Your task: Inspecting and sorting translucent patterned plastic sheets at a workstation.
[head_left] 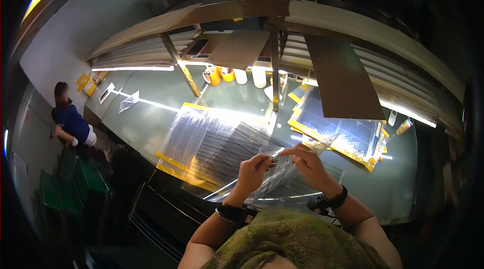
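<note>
A clear plastic sheet (285,186) with rows of small dark marks is lifted in front of my chest, its lower part near the table edge. My left hand (252,172) pinches its upper edge between thumb and fingertips. Just to the right, my right hand (308,164) grips the sheet with curled fingers, its index finger stretched toward my left fingertips. The small spot between the hands is too fine to make out. Beneath and left of the raised sheet lies a stack of similar clear sheets (194,135) with yellow tape along its edges.
Right of my hands lies another stack of yellow-edged sheets (338,125). Rolls of orange tape (212,76) and white rolls (259,77) stand at the back under a shelf. A brown board (345,80) hangs above. At far left, a person in blue (72,120) is near green stools (89,176).
</note>
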The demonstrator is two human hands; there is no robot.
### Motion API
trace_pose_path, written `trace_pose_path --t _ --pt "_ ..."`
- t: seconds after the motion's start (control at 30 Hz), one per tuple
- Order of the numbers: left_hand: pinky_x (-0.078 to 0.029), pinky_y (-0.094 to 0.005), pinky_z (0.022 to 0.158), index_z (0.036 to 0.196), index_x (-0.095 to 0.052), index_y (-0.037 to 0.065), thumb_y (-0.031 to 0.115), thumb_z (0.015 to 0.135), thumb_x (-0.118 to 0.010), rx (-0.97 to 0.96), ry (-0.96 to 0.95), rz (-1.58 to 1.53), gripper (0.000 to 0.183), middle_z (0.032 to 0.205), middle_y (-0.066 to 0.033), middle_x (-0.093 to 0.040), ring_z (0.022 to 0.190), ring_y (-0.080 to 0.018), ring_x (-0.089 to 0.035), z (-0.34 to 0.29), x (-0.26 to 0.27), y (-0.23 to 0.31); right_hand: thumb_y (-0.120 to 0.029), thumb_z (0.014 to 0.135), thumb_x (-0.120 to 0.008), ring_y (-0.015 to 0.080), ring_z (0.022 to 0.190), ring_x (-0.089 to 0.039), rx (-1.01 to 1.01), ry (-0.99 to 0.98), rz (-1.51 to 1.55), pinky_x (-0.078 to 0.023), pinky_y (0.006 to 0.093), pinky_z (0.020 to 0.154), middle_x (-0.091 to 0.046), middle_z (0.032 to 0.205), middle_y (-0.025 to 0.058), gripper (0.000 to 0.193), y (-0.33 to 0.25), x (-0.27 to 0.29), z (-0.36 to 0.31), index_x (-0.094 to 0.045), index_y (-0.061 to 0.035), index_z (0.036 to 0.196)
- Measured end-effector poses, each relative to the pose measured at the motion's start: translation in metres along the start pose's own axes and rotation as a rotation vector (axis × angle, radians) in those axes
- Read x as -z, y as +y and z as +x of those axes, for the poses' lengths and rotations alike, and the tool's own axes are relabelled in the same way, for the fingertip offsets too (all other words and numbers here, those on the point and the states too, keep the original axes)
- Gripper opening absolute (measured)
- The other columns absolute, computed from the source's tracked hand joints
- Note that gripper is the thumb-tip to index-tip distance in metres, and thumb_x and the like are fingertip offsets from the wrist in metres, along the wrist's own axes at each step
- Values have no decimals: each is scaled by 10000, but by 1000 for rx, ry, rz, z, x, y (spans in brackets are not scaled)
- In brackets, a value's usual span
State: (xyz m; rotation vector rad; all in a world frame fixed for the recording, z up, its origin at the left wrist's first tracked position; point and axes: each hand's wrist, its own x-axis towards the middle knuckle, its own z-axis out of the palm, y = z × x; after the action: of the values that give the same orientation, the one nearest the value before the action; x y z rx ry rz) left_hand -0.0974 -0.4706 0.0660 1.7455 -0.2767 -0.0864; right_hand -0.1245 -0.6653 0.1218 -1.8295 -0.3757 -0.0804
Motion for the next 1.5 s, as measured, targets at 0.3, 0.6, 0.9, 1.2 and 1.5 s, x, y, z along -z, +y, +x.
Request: trace_pose_path --t 0.3,0.6,0.9,1.2,1.5 --pt "-399 -263 497 836 -565 -8 81 865 -579 -229 349 57 95 622 -91 -574 530 -100 -523 -5 4 -4 -230 815 -513 115 733 -436 -184 -451 449 -353 235 663 -483 878 39 277 0 -3 29 -604 5 930" --pt "-443 -259 535 869 -591 -12 75 870 -569 -299 259 106 89 681 -124 -621 576 -127 -592 -8 9 8 -126 777 -652 272 677 -598 293 66 -408 -471 337 593 -574 774 99 98 -4 -33 40 -611 -49 821" --pt "-514 -234 659 976 -649 -27 71 862 -586 -96 145 -117 164 798 -101 -688 740 -118 -658 -5 11 20 -49 768 -619 224 637 -581 343 180 -368 -467 315 566 -551 798 80 23 9 -47 37 -606 -44 787" --pt "-490 -234 588 974 -660 -3 89 852 -596 -128 295 153 165 743 -139 -672 674 -132 -666 10 14 17 -71 754 -637 259 745 -580 362 108 -377 -473 350 631 -546 866 69 86 21 -43 40 -590 -64 826" --pt "-486 -253 579 1023 -647 6 104 869 -577 -85 145 159 195 754 -161 -661 675 -159 -671 9 10 25 -173 761 -653 278 774 -569 457 47 -522 -463 378 645 -536 810 79 167 24 -37 53 -566 -89 877"
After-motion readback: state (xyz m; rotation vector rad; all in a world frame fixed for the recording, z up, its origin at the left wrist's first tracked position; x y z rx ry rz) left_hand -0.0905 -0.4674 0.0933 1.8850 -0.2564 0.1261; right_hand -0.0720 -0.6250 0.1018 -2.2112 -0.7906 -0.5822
